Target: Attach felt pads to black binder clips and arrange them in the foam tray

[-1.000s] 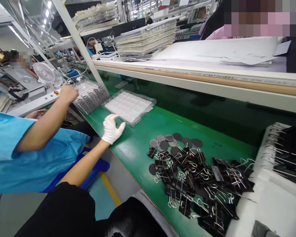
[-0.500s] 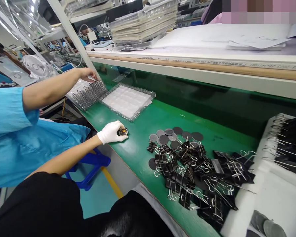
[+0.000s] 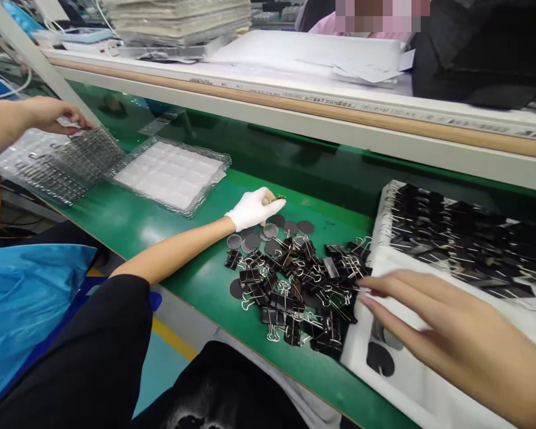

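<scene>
My left hand, in a white glove, is closed on a small round piece with a metallic edge, seen nearly edge-on. It is held above the far side of several flat dark grey discs. Beside the discs lies a heap of black binder clips with silver wire handles. My right hand, bare and slightly blurred, reaches in from the right. Its thumb and index finger are a little apart at the heap's right edge, near thin metal parts too blurred to name.
A white foam tray on the right holds rows of binder clips and some discs. Clear plastic trays lie on the green bench. A co-worker's hand touches the trays at left. A shelf overhangs the back.
My view has swung right. My left hand has moved right with the round piece, from the bench's front edge to beyond the discs. My right hand has come into view.
</scene>
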`<control>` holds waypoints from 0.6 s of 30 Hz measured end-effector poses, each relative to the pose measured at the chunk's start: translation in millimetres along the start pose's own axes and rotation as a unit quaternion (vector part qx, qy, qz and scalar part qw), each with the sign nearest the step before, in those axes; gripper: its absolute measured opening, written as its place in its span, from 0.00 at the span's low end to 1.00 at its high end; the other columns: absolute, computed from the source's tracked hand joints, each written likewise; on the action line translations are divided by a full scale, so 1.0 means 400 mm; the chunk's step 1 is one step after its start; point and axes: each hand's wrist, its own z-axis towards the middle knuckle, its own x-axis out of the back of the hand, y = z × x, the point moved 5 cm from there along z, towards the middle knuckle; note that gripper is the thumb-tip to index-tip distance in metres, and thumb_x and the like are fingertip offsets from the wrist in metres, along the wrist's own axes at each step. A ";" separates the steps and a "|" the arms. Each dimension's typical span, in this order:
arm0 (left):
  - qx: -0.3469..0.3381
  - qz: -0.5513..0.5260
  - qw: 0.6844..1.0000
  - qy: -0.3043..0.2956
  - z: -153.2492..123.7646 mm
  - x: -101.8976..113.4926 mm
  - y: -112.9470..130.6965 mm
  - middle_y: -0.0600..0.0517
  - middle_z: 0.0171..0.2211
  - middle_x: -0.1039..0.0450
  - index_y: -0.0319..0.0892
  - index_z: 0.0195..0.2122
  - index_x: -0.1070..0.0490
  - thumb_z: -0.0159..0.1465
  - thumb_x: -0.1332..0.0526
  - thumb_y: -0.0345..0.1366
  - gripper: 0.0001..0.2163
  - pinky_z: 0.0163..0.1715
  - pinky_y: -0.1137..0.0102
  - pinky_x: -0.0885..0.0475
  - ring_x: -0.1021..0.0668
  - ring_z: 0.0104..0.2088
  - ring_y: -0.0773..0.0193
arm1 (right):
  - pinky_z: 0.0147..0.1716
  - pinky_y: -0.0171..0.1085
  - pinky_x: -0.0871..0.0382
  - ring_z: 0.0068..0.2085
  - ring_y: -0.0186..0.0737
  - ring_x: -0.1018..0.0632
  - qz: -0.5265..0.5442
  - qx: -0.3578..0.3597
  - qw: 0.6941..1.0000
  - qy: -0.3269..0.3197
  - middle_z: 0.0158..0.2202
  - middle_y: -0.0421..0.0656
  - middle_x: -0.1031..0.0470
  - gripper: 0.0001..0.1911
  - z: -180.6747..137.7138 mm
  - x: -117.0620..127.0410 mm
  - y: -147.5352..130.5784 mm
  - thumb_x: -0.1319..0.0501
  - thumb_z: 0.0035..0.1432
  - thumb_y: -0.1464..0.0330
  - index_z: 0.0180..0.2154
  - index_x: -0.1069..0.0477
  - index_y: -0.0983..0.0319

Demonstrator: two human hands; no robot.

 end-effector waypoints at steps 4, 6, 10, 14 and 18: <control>-0.003 -0.136 0.990 -0.035 0.027 -0.048 0.027 0.51 0.29 0.20 0.43 0.38 0.33 0.66 0.39 0.55 0.18 0.20 0.70 0.37 0.33 0.14 0.72 | 0.33 0.45 0.30 0.35 0.48 0.21 -0.073 0.061 0.990 -0.104 0.38 0.47 0.21 0.11 0.229 -0.101 -0.090 0.45 0.70 0.67 0.44 0.23 0.55; -0.002 -0.176 0.984 -0.022 0.034 -0.046 0.019 0.52 0.29 0.21 0.43 0.39 0.33 0.67 0.42 0.55 0.18 0.19 0.70 0.39 0.34 0.14 0.72 | 0.35 0.44 0.32 0.38 0.49 0.21 -0.119 0.041 0.979 -0.161 0.39 0.49 0.22 0.10 0.325 -0.158 -0.093 0.43 0.69 0.69 0.45 0.23 0.59; -0.025 -0.051 0.997 0.043 0.059 0.006 -0.019 0.51 0.30 0.23 0.44 0.39 0.32 0.64 0.39 0.55 0.18 0.27 0.68 0.33 0.25 0.25 0.65 | 0.35 0.43 0.35 0.45 0.54 0.22 -0.154 -0.025 0.947 -0.280 0.44 0.52 0.23 0.15 0.429 -0.257 -0.057 0.35 0.65 0.62 0.48 0.24 0.63; -0.086 0.223 0.971 0.004 0.096 0.026 -0.045 0.48 0.31 0.22 0.44 0.42 0.29 0.58 0.35 0.60 0.24 0.33 0.65 0.33 0.20 0.35 0.51 | 0.38 0.44 0.36 0.47 0.55 0.23 -0.157 -0.079 0.944 -0.280 0.47 0.53 0.23 0.14 0.436 -0.312 -0.028 0.37 0.63 0.64 0.48 0.25 0.62; -0.129 0.314 0.939 -0.048 0.110 0.010 -0.050 0.45 0.35 0.21 0.44 0.46 0.28 0.59 0.38 0.63 0.27 0.35 0.63 0.33 0.18 0.37 0.47 | 0.42 0.47 0.37 0.47 0.56 0.25 -0.133 -0.127 0.961 -0.204 0.46 0.53 0.23 0.15 0.408 -0.331 -0.027 0.40 0.61 0.63 0.47 0.27 0.62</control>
